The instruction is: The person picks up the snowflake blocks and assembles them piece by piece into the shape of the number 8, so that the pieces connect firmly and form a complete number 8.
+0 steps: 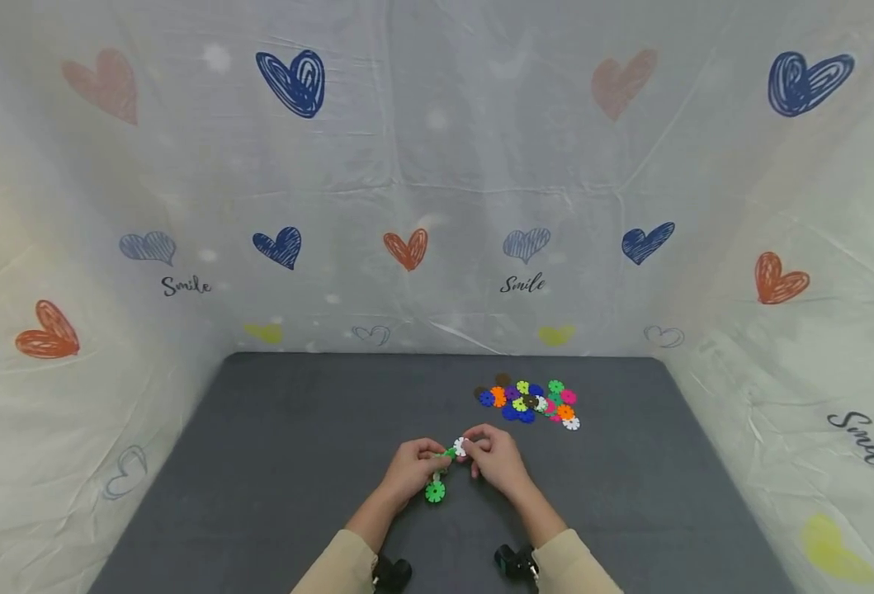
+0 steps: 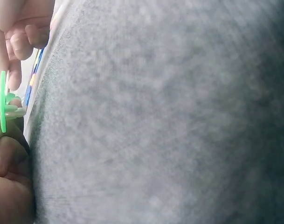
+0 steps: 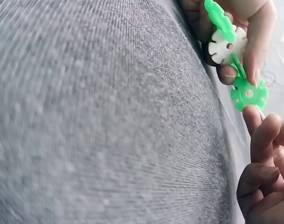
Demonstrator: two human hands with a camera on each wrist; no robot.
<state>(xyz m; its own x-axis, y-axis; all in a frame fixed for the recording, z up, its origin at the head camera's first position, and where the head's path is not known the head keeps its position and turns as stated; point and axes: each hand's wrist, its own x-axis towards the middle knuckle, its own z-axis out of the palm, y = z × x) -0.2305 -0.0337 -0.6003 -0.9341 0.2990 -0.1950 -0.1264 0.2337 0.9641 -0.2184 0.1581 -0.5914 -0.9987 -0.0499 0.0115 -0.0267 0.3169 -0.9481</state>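
Green and white slotted discs (image 1: 435, 492) make a little chain over the grey desk (image 1: 295, 462). The left hand (image 1: 409, 472) pinches the chain. The right hand (image 1: 498, 462) pinches a white disc (image 1: 460, 446) by its green end. A colourful pile of discs (image 1: 527, 402) lies farther back.

You hold linked discs (image 3: 220, 52): green and white. Your sleeves (image 1: 337, 566): beige. Tabletop (image 1: 295, 437): dark grey. Loose discs (image 1: 520, 404): blue, orange, pink, purple, brown, yellow-green, green, white. Backdrop (image 1: 444, 165): whitish, multicoloured hearts (image 1: 281, 247).
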